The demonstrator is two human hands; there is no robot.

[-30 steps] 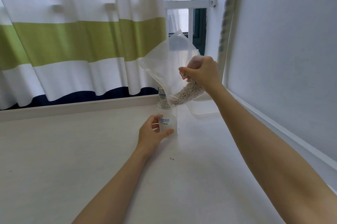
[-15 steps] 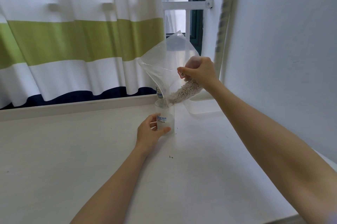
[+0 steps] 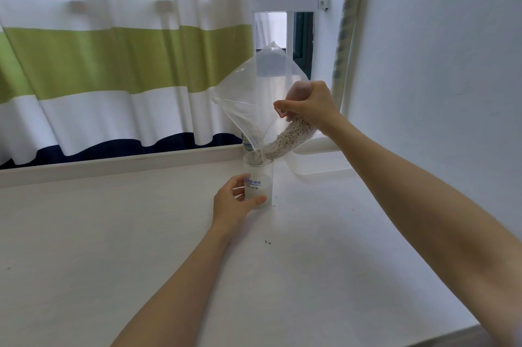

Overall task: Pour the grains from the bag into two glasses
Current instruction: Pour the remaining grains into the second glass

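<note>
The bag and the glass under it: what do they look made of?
The bag looks like thin clear plastic film: it creases, glints, and shows the grains through. The glass is translucent and slightly frosted with printed lettering; glass or hard plastic, I cannot tell which.

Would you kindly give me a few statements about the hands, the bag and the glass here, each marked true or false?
1. The right hand holds the clear bag tilted above the glass. True.
2. The left hand lies flat on the table, away from the glass. False: it grips the glass.
3. The grains have gathered at the bag's low corner, over the glass rim. True.
4. The glass lies on its side. False: it stands upright.
5. The curtain is plain red. False: white, green and navy stripes.
</note>
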